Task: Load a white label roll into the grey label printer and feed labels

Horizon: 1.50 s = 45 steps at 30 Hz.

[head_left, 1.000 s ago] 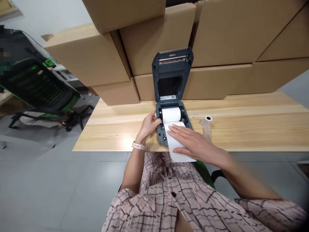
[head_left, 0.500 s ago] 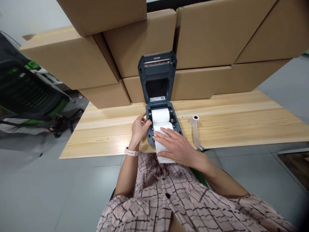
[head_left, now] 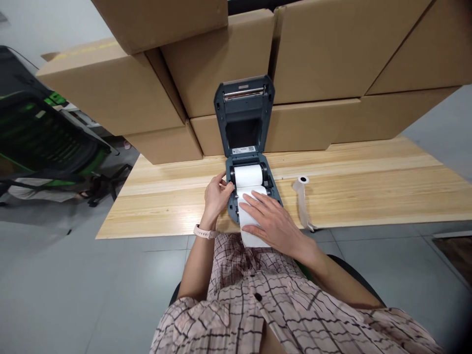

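Observation:
A dark grey label printer [head_left: 244, 129] stands on the table with its lid raised. Inside it lies a white label roll [head_left: 248, 175], and the roll's loose paper strip [head_left: 254, 240] runs toward me past the printer's front and the table edge. My left hand [head_left: 217, 197] grips the printer's left side, thumb on the rim; its other fingers are partly hidden. Flat on the paper strip lies my right hand [head_left: 271, 221], fingers stretched out and slightly apart. To the right is a small core [head_left: 303, 180] with a thin strip trailing from it.
Cardboard boxes [head_left: 313, 54] are stacked behind the printer along the back of the wooden table [head_left: 165, 206]. A black and green office chair [head_left: 44, 142] stands at the left, with part of another person's leg near it. The table's front edge is close to my lap.
The view has shifted slightly, so everything sits a little further right. Both hands keep nearly the same places on the printer and paper; the right hand's fingers have moved only slightly.

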### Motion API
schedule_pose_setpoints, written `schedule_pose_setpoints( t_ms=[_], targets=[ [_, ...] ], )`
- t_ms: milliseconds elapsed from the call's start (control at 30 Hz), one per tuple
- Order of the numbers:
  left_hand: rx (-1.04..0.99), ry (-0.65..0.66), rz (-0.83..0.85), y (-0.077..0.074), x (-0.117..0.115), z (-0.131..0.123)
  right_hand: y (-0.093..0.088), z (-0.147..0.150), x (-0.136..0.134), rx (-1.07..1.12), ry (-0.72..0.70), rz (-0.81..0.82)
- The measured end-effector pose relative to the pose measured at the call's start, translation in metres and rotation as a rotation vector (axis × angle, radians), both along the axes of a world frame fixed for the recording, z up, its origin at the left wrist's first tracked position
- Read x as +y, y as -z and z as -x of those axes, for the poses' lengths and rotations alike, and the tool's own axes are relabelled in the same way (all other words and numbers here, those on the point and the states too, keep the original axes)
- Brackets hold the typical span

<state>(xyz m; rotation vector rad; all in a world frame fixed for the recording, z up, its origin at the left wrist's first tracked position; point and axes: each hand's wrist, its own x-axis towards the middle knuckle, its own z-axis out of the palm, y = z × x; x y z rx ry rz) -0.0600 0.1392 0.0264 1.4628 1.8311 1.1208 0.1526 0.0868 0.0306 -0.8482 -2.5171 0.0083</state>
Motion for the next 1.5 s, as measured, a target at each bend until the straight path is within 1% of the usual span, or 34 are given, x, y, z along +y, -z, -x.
schedule_pose_setpoints(
  t_ms=[167, 300, 400, 467, 500, 567, 600, 633, 667, 700, 733, 800, 833, 867, 900, 933, 967, 1000, 1033, 1100, 1167, 1233, 1300, 1333, 1400, 1500],
  targets=[
    [-0.082, -0.022, -0.031, 0.003, -0.001, -0.001, 0.0, -0.004, 0.0, 0.006, -0.005, 0.0],
    [-0.177, -0.05, 0.015, 0.005, -0.004, -0.004, 0.004, -0.004, 0.0, 0.024, -0.027, 0.049],
    [-0.386, -0.039, 0.036, 0.006, -0.019, -0.014, 0.005, -0.009, 0.0, 0.061, -0.051, 0.123],
    [-0.522, 0.001, 0.038, 0.005, -0.037, -0.023, -0.001, -0.018, 0.006, 0.12, -0.119, 0.217],
    [-0.546, 0.027, 0.045, 0.005, -0.047, -0.027, -0.006, -0.025, 0.013, 0.166, -0.159, 0.285],
    [-0.554, 0.064, 0.082, 0.002, -0.067, -0.035, -0.021, -0.038, 0.037, 0.317, -0.177, 0.401],
    [-0.564, 0.078, 0.101, 0.001, -0.075, -0.037, -0.031, -0.043, 0.055, 0.425, -0.13, 0.422],
    [-0.578, 0.088, 0.118, -0.001, -0.081, -0.039, -0.042, -0.046, 0.077, 0.558, -0.03, 0.387],
    [-0.595, 0.092, 0.129, -0.002, -0.086, -0.04, -0.053, -0.047, 0.103, 0.692, 0.055, 0.315],
    [-0.614, 0.094, 0.135, -0.002, -0.088, -0.04, -0.065, -0.044, 0.131, 0.81, 0.11, 0.237],
    [-0.629, 0.091, 0.134, -0.002, -0.089, -0.04, -0.076, -0.038, 0.159, 0.862, 0.128, 0.21],
    [-0.649, 0.083, 0.113, 0.0, -0.088, -0.04, -0.096, -0.02, 0.212, 0.882, 0.133, 0.261],
    [-0.653, 0.078, 0.097, 0.002, -0.087, -0.04, -0.104, -0.009, 0.234, 0.879, 0.129, 0.287],
    [-0.654, 0.074, 0.082, 0.005, -0.086, -0.039, -0.111, 0.001, 0.25, 0.87, 0.124, 0.34],
    [-0.652, 0.071, 0.072, 0.007, -0.086, -0.039, -0.115, 0.009, 0.259, 0.87, 0.119, 0.369],
    [-0.649, 0.068, 0.069, 0.008, -0.086, -0.038, -0.117, 0.015, 0.262, 0.872, 0.113, 0.377],
    [-0.645, 0.068, 0.077, 0.009, -0.088, -0.038, -0.117, 0.018, 0.258, 0.875, 0.105, 0.363],
    [-0.641, 0.068, 0.092, 0.01, -0.09, -0.038, -0.115, 0.018, 0.249, 0.875, 0.094, 0.325],
    [-0.637, 0.066, 0.11, 0.01, -0.093, -0.038, -0.111, 0.015, 0.234, 0.865, 0.077, 0.272],
    [-0.627, 0.073, 0.15, 0.009, -0.101, -0.037, -0.097, 0.001, 0.194, 0.812, 0.024, 0.172],
    [-0.629, 0.09, 0.172, 0.009, -0.11, -0.035, -0.078, -0.015, 0.148, 0.741, -0.035, 0.117],
    [-0.632, 0.114, 0.171, 0.01, -0.117, -0.032, -0.056, -0.028, 0.105, 0.676, -0.08, 0.102],
    [-0.617, 0.125, 0.149, 0.011, -0.12, -0.028, -0.033, -0.033, 0.07, 0.635, -0.089, 0.07],
    [-0.599, 0.117, 0.125, 0.011, -0.12, -0.027, -0.021, -0.034, 0.056, 0.621, -0.075, 0.053],
    [-0.538, 0.073, 0.053, 0.01, -0.114, -0.027, -0.001, -0.03, 0.038, 0.602, -0.013, 0.042],
    [-0.451, -0.007, -0.049, 0.005, -0.095, -0.031, 0.018, -0.02, 0.027, 0.611, 0.097, 0.069]
  ],
)
